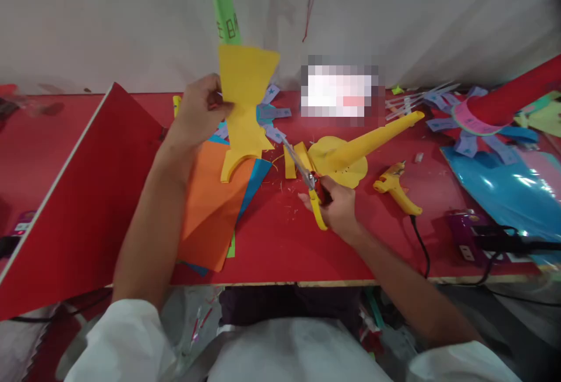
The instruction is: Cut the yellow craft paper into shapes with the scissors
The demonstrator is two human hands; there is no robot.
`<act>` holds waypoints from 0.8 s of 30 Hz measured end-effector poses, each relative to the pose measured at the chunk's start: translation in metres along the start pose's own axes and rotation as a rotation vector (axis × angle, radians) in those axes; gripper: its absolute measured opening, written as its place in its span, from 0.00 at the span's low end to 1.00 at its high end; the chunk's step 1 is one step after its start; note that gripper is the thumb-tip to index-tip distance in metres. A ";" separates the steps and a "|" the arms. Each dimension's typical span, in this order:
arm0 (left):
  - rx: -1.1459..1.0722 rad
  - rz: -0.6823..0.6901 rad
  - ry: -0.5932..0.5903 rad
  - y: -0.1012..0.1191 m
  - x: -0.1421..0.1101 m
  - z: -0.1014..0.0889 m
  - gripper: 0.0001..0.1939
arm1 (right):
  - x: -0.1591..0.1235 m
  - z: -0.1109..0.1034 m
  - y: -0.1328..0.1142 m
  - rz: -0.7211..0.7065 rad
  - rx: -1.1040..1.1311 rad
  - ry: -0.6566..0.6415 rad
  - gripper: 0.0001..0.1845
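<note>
Head view showed both our arms reaching forward over the red desk (280, 242) from white sleeves. We had our left arm raised steeply from the lower left, with the forearm leaning inward and the wrist bent toward the middle. Our left hand (202, 104) pinched the left edge of the yellow paper (243, 101), its fingers curled in at the narrow part. That paper stood roughly upright before us, wide at the top, with a curved strip at its lower end above the orange sheet (214, 201); a blue sheet (255, 183) showed from under the orange one. We stretched our right arm in from the lower right at a lower slant, and our right hand (336, 204) was closed around the handles of the scissors (311, 180). We had their blades pointing up and to the left, toward the paper's lower right side; whether they touched it, we could not tell. Just beyond our right hand lay a yellow flower shape (355, 173) with a yellow tube (379, 139) slanting up to the right. Farther right we had the glue gun (397, 189), its black cord running toward the near edge. A large red board (100, 195) leaned beside our left forearm.
</note>
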State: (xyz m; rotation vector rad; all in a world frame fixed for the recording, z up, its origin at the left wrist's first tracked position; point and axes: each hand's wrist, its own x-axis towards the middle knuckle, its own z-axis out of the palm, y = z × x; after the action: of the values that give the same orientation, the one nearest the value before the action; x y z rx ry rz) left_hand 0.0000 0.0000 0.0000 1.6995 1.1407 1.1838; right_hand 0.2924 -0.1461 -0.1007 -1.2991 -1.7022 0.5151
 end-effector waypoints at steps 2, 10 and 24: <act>0.016 0.122 0.040 -0.012 0.005 0.004 0.10 | 0.002 -0.003 -0.006 0.072 0.009 0.006 0.27; 0.105 0.338 -0.001 -0.015 0.005 0.019 0.05 | 0.002 -0.004 -0.005 0.236 0.038 -0.014 0.28; 0.386 0.181 -0.272 -0.015 -0.003 0.016 0.13 | 0.001 0.002 0.009 0.301 0.190 0.048 0.27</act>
State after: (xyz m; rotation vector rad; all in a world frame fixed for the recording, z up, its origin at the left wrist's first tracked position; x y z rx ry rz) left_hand 0.0106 0.0003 -0.0194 2.2199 1.1119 0.8341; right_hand 0.2955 -0.1415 -0.1087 -1.4217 -1.3875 0.7940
